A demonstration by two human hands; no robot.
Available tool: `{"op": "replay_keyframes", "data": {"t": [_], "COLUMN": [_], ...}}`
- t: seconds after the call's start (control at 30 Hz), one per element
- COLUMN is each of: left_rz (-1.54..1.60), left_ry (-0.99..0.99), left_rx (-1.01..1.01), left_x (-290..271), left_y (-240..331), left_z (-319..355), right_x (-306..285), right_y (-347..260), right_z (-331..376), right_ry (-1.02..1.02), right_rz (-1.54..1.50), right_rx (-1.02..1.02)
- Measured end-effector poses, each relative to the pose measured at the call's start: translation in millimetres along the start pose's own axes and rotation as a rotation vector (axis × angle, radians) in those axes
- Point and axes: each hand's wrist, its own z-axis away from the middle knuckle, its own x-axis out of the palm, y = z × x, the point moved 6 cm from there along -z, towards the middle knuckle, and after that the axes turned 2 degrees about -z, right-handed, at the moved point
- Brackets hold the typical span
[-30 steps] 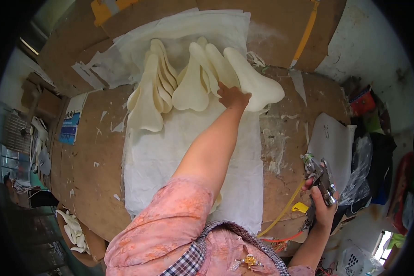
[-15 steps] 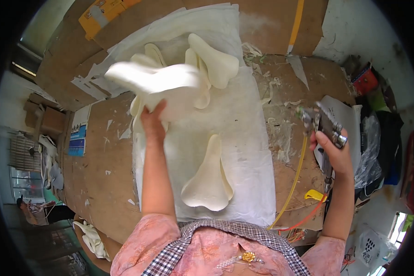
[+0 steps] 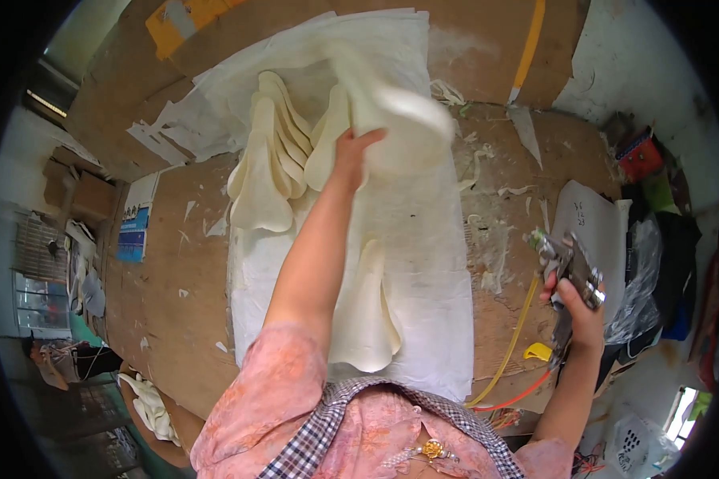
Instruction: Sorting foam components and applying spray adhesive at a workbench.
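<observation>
My left hand [image 3: 358, 156] reaches to the far part of the white sheet, its fingers closed on a cream, bicycle-saddle-shaped foam pad [image 3: 411, 132] that is smeared by motion. Just left of that hand lies another pad [image 3: 325, 148]. Several more overlap in a fan [image 3: 262, 180] at the far left of the sheet. Closer to my body a pad [image 3: 362, 319] rests with its narrow end pointing away, an edge of another showing beneath it. Off to the right, my right hand [image 3: 581, 315] is wrapped round a metal spray gun [image 3: 571, 267], held over the cardboard.
White paper sheet [image 3: 431, 319] covers the middle of a cardboard-topped table [image 3: 176, 319]. A yellow hose [image 3: 507, 343] and an orange hose [image 3: 527, 393] run near the right forearm. Scraps [image 3: 495, 271] litter the right side. Clear plastic [image 3: 639, 271] lies at far right. Another person [image 3: 68, 361] is at far left.
My left hand has moved right and farther away, from the left pads to a pad at the right. The left fan of pads is now uncovered. My right hand with the spray gun has shifted slightly.
</observation>
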Motion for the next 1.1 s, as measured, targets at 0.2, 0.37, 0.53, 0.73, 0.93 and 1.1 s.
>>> {"op": "replay_keyframes", "data": {"t": [0.2, 0.37, 0.53, 0.73, 0.93, 1.1], "left_rz": [-0.912, -0.809, -0.606, -0.493, -0.398, -0.953], "left_ry": [0.183, 0.174, -0.003, -0.042, 0.067, -0.093], "left_rx": [0.053, 0.015, 0.054, 0.047, -0.111, -0.134], "left_x": [57, 31, 8, 26, 7, 48], "left_y": [-26, -26, -3, -24, -73, -83], "left_z": [-56, -43, -3, -8, -60, -59], "right_x": [-11, -2, 3, 23, 53, -3], "right_y": [31, 76, 65, -60, -107, -55], "right_z": [51, 60, 58, 65, 59, 59], "right_ry": [0.066, 0.043, 0.014, -0.027, -0.053, -0.008], "right_rz": [-0.067, 0.049, -0.004, 0.025, 0.141, 0.013], "right_rx": [0.044, 0.11, 0.077, -0.249, -0.277, -0.146]}}
